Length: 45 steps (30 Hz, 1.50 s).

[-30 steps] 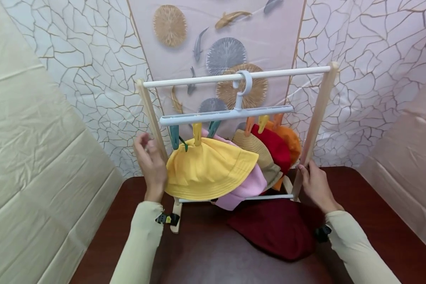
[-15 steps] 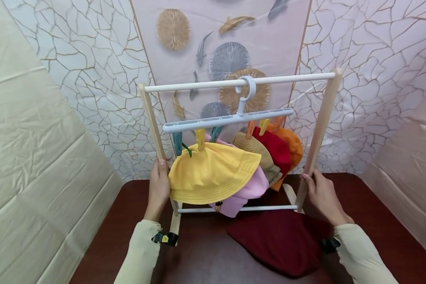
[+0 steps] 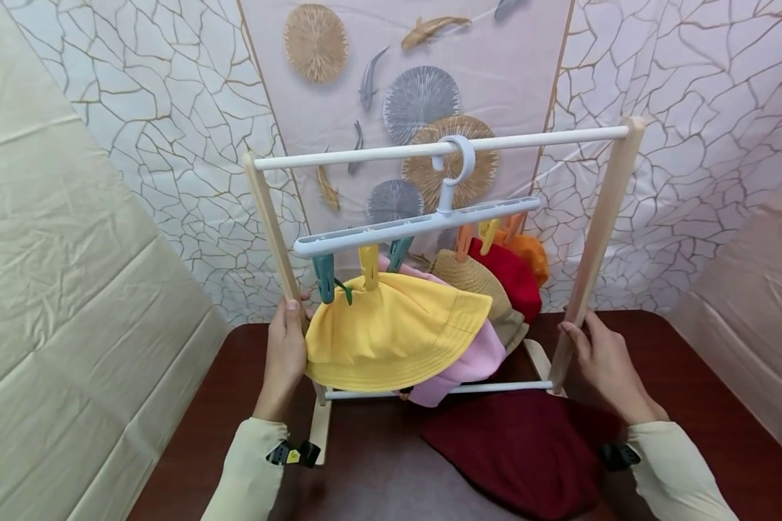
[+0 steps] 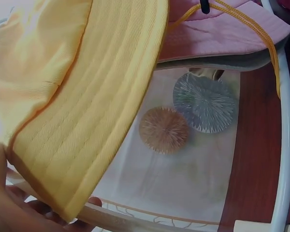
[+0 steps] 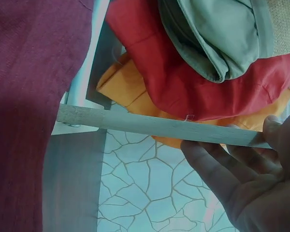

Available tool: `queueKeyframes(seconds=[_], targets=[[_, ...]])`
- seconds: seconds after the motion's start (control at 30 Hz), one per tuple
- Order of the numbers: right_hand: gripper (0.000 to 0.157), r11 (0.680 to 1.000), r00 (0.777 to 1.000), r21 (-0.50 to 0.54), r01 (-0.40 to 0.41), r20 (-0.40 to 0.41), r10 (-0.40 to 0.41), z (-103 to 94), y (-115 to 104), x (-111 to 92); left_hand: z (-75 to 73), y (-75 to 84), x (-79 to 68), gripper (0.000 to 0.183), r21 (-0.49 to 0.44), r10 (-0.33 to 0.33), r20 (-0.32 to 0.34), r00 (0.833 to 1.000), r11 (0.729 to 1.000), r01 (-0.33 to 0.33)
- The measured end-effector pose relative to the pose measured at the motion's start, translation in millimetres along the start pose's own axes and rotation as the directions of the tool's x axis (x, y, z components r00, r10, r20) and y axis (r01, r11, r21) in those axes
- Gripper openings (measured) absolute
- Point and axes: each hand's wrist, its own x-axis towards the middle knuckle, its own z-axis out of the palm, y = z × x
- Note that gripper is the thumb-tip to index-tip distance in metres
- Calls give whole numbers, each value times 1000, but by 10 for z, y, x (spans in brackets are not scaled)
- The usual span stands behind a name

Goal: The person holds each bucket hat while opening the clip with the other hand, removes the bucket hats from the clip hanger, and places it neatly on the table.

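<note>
Rack: since a second earlier the wooden rack (image 3: 365, 154) had shifted slightly nearer the person; it stood upright on the table (image 3: 195, 434).
Left hand: it had been loosely curled beside the left post (image 3: 274, 231) and now gripped it, the left hand (image 3: 285, 354) lying next to the yellow hat's edge.
Right hand: the right hand (image 3: 606, 365) held the right post (image 3: 596, 253) between thumb and fingers, low on its length.
Hanger: the pale blue hanger (image 3: 417, 223) hung by its hook from the top rail, left end lower and nearer.
Hats: below its clips, left to right, were a yellow hat (image 3: 397, 333), a pink hat (image 3: 476, 358), a tan hat (image 3: 472, 278), a red hat (image 3: 511, 275) and an orange hat (image 3: 532, 253), overlapping.
Cord: an orange cord (image 4: 270, 46) crossed the pink brim.
Maroon hat: the maroon hat (image 3: 528, 449) lay in front of the bottom bar (image 3: 495, 388), near the right wrist.
</note>
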Motion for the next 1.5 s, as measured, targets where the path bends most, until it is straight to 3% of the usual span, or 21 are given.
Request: queueKeyframes(seconds=[0.17, 0.23, 0.27, 0.33, 0.4, 0.43, 0.47, 0.5, 0.53, 0.6, 0.67, 0.77, 0.83, 0.9, 0.97, 1.07, 1.13, 1.2, 1.4, 1.43, 1.5], targets=[[24, 999, 997, 12, -51, 64, 50, -17, 1, -17, -28, 53, -73, 46, 52, -5, -33, 999, 999, 6], [26, 997, 992, 18, -79, 97, 77, -22, -4, -23, -22, 152, -115, 43, 65, 61, -113, 992, 996, -54], [27, 995, 990, 23, -92, 113, 89, -23, -8, -26, -15, 224, -136, 42, 73, 123, -168, 978, 991, -112], [30, 992, 984, 38, -117, 138, 111, -25, -10, -35, 14, 406, -169, 42, 51, 286, -267, 920, 958, -283], [32, 991, 981, 38, -130, 151, 123, -25, -18, -49, 55, 639, -198, 41, -3, 436, -330, 837, 887, -462], [32, 991, 981, 36, -131, 149, 124, -22, -19, -57, 69, 769, -217, 40, -34, 491, -331, 806, 847, -530], [32, 991, 982, 34, -130, 145, 124, -17, -22, -63, 81, 900, -239, 41, -86, 526, -314, 790, 813, -576], [32, 992, 983, 25, -126, 136, 122, -11, -26, -70, 93, 1031, -263, 43, -147, 544, -282, 790, 789, -596], [32, 992, 984, 13, -126, 126, 123, -6, -35, -78, 103, 1154, -287, 45, -196, 547, -242, 801, 781, -593], [37, 989, 985, -21, -146, 89, 147, 0, -76, -101, 119, 1356, -322, 47, -239, 532, -155, 833, 798, -554], [47, 978, 978, -67, -195, 62, 199, -20, -164, -135, 131, 1495, -338, 45, -219, 505, -96, 858, 830, -513], [58, 955, 963, -148, -257, 46, 266, -105, -400, -193, 147, 1588, -347, 37, -189, 483, -82, 872, 851, -489], [56, 953, 965, -184, -243, 50, 256, -185, -618, -210, 149, 1606, -381, 32, -184, 478, -95, 873, 854, -487], [50, 967, 980, -181, -180, 46, 191, -254, -862, -210, 148, 1615, -447, 30, -194, 476, -95, 874, 852, -486], [41, 988, 997, -138, -65, 27, 69, -305, -1108, -189, 155, 1631, -537, 31, -210, 484, -81, 871, 846, -490], [29, 989, 989, -13, 145, -6, -145, -362, -1469, -156, 181, 1679, -677, 36, -259, 527, -38, 849, 815, -518], [33, 958, 962, 87, 272, -10, -272, -398, -1688, -134, 207, 1721, -762, 39, -301, 573, 1, 820, 782, -546], [40, 922, 937, 176, 346, -8, -350, -435, -1894, -120, 234, 1771, -834, 41, -344, 627, 47, 778, 741, -577], [59, 792, 858, 349, 500, -73, -509, -521, -2335, -61, 312, 1888, -918, 47, -277, 759, 230, 609, 651, -707], [64, 777, 850, 366, 513, -87, -520, -536, -2378, -60, 326, 1894, -916, 48, -256, 770, 264, 581, 637, -727], [68, 772, 856, 389, 503, -103, -507, -574, -2431, -77, 361, 1900, -909, 49, -247, 778, 332, 533, 617, -747]])
